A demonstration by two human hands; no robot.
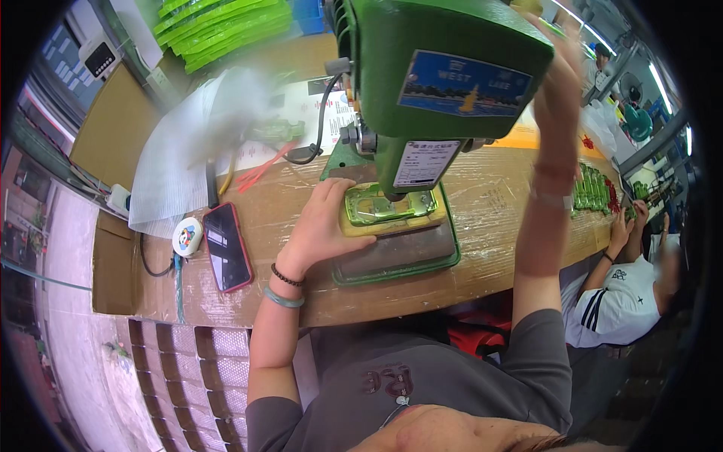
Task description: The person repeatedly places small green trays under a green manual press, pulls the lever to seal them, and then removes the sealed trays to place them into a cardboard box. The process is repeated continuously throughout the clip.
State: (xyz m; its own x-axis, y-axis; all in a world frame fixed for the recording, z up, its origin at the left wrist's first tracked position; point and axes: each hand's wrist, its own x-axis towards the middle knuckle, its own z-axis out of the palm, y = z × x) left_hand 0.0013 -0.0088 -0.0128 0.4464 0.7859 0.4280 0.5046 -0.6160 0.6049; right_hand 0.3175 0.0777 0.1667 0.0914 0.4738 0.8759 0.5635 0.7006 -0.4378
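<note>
A green bench drill press (452,30) stands in front of me, its head over a grey-brown base plate (407,256) with a green rim. On the plate lies a yellow block (361,228) carrying a clear green plastic part (376,211), with the machine's lower end just above it. My left hand (329,218) grips the block's left end, thumb along the near side and fingers over the far side. Raised beside the right side of the machine head, my right hand (561,68) is blurred by motion; its fingers and whatever they touch cannot be made out.
A phone (228,247) and a round white case (187,236) lie left on the wooden table (497,226). Behind them is white translucent sheeting (177,162). Green bags (222,26) are stacked at the back. Green parts (591,188) lie right, near a co-worker (621,297).
</note>
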